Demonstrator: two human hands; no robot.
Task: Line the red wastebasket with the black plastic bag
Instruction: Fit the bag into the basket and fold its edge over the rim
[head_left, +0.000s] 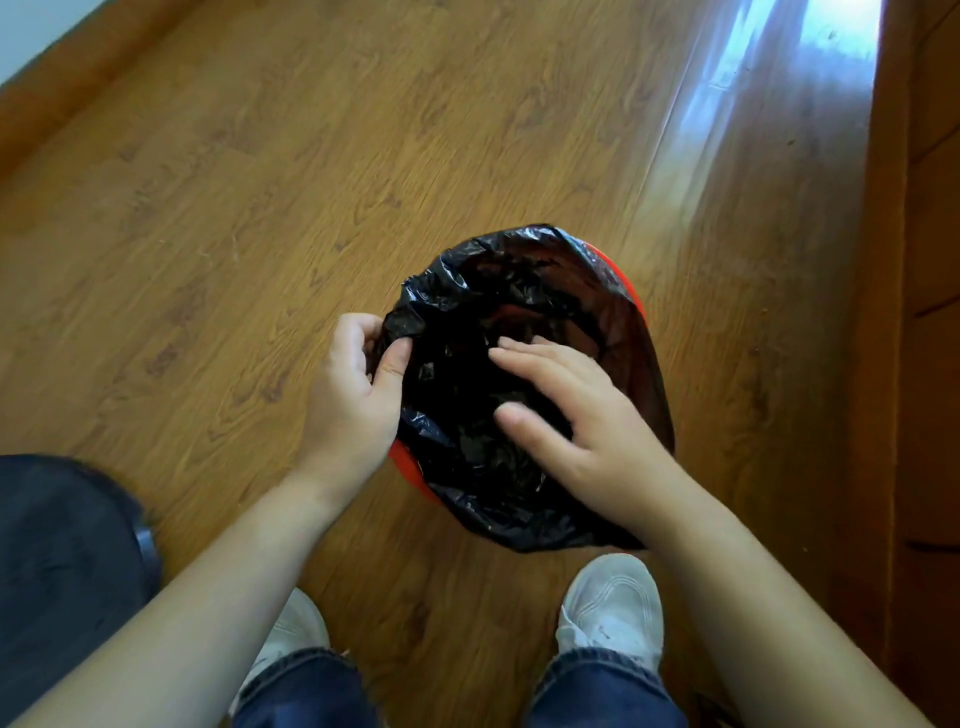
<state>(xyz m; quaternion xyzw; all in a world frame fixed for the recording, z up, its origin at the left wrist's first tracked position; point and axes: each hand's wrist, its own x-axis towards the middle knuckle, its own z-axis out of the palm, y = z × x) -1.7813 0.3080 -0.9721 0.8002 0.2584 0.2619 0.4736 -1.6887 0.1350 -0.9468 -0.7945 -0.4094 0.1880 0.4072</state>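
Observation:
The red wastebasket (404, 464) stands on the wooden floor in front of my feet, with only slivers of its rim showing at the lower left and upper right. The black plastic bag (483, 312) sits inside it and drapes over most of the rim. My left hand (353, 389) pinches the bag's edge at the left side of the rim. My right hand (576, 415) is spread flat with fingers apart, over the bag's opening, holding nothing.
My two white shoes (613, 608) and blue jeans stand just below the wastebasket. A dark object (62, 571) lies at the lower left. A wooden cabinet or door frame (924, 312) runs along the right side. Sun glare brightens the floor at the upper right.

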